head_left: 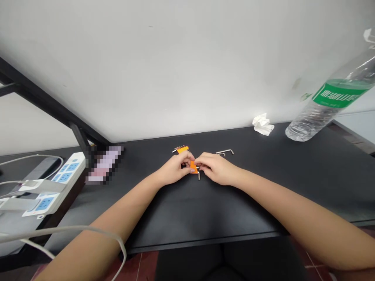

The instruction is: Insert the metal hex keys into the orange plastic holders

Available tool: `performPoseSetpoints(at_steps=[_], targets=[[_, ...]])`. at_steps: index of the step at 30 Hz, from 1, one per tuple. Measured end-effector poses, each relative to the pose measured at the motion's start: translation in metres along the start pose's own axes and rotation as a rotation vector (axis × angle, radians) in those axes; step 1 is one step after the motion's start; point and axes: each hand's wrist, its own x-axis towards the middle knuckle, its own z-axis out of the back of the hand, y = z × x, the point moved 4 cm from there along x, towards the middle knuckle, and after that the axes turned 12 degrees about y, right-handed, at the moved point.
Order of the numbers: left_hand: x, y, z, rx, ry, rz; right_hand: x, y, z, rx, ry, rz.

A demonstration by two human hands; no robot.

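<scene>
My left hand [178, 168] is closed on an orange holder [193, 167] at the middle of the black table [222, 210]. My right hand [218, 168] is closed at the holder's right side, its fingertips on a small metal piece that they mostly hide. A short bent hex key [199, 175] sticks out below the holder. Just beyond my left hand, another orange piece [183, 149] has several metal keys around it. Two loose L-shaped hex keys, the longer one [225, 151] behind the shorter, lie beyond my right hand.
At the right back stands a large clear bottle [307, 117] with a green label, near a crumpled white tissue [263, 124]. On the left are a white power strip [58, 187], white cables [88, 228] and a black frame [47, 101]. A pale wall [175, 78] rises behind.
</scene>
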Motion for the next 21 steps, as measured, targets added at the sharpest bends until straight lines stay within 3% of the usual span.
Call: performPoseSetpoints(at_steps=[4, 7, 10, 12, 17, 19, 21], targets=[[0.0, -0.003, 0.0, 0.014, -0.024, 0.023, -0.006, -0.003, 0.014, -0.077, -0.049, -0.014], [-0.003, -0.008, 0.001, 0.141, -0.064, 0.05, -0.018, -0.025, 0.04, -0.283, -0.101, -0.225], [-0.004, -0.011, 0.001, 0.23, -0.052, 0.059, -0.03, -0.054, 0.061, -0.38, -0.023, -0.453], [-0.005, -0.01, 0.001, 0.227, -0.037, 0.053, -0.035, -0.065, 0.068, -0.389, 0.08, -0.507], [-0.004, -0.004, 0.005, 0.196, 0.0, 0.074, -0.043, -0.07, 0.078, -0.37, 0.216, -0.776], [-0.004, -0.001, 0.007, 0.175, 0.001, 0.095, -0.044, -0.064, 0.077, -0.328, 0.224, -0.8], [-0.004, 0.001, 0.008, 0.137, -0.011, 0.102, -0.041, -0.052, 0.072, -0.23, 0.216, -0.674]])
